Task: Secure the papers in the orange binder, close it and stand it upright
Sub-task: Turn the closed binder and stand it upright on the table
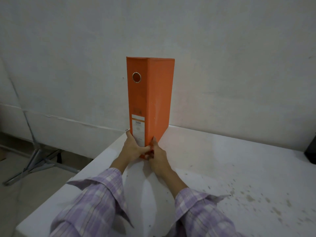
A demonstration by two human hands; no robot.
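Apparently nearly finished, the closed orange binder (150, 100) stands upright at the table's (222, 168) far-left edge, left hand (132, 147) and right hand (158, 156) gripping its base; only letting go remains.

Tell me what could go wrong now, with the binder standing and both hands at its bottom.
1. The binder is tall and narrow, and both hands, left and right, hold only its bottom; it may tip over when released.
2. It stands near the table's left edge, so a fall to the left could drop it to the floor.
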